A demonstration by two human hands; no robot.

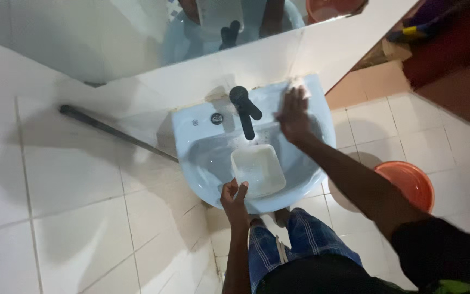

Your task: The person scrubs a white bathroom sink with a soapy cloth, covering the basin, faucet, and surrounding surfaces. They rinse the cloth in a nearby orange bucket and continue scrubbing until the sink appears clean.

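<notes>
No packages, labels, signs or screens anywhere in view, 12 through 6 o'clock alike.

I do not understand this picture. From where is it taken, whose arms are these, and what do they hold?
There is one picture, from a camera worn on a person's head, looking down. Both arms are that person's own. Below is a light blue sink with a black tap, under a mirror. The left hand holds the corner of a white plastic tub standing in the basin. The right hand presses flat on the sink's back rim, with something white, perhaps a cloth or sponge, at its fingertips. An orange bucket stands on the tiled floor.
</notes>
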